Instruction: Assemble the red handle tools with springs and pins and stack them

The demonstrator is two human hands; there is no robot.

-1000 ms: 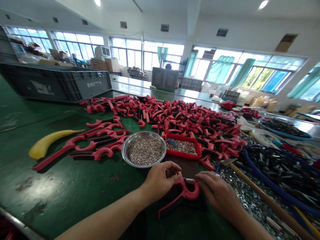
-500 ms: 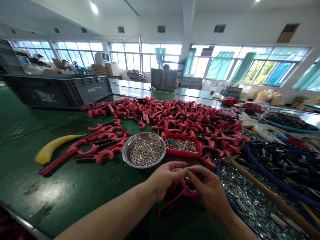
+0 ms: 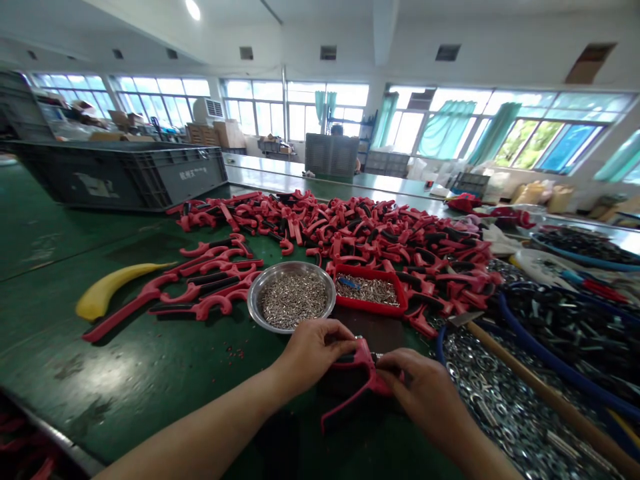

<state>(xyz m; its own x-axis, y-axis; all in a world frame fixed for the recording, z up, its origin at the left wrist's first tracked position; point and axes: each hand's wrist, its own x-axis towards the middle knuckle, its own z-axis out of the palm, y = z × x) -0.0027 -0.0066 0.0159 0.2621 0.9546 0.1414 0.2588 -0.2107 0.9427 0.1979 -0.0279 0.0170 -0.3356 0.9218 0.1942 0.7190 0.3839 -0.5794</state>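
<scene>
A red plastic handle (image 3: pixel 366 357) with black parts and a long thin arm sits between my hands, low in front of me. My left hand (image 3: pixel 311 355) is closed on its upper left end, fingertips and thumb pinched. My right hand (image 3: pixel 426 388) is closed at its right side, thumb against the red plastic. A little shiny metal shows by the right fingertips, too small to name. Just beyond stand a steel bowl (image 3: pixel 255 308) of small metal pins and a red tray (image 3: pixel 370 311) with similar pins and a blue piece.
A heap of red-and-black handles (image 3: pixel 340 223) spreads behind the bowl. More handles (image 3: pixel 210 283) and a banana (image 3: pixel 107 288) lie left. A grey crate (image 3: pixel 165 180) stands farther back. At right are blue-rimmed basins of metal parts (image 3: pixel 490 387) and black parts (image 3: pixel 565 320), with a wooden-handled tool (image 3: pixel 530 377).
My hands have moved apart from their shared pinch above the handle. The left has shifted left onto its upper end, the right slightly down and right. More of the handle shows.
</scene>
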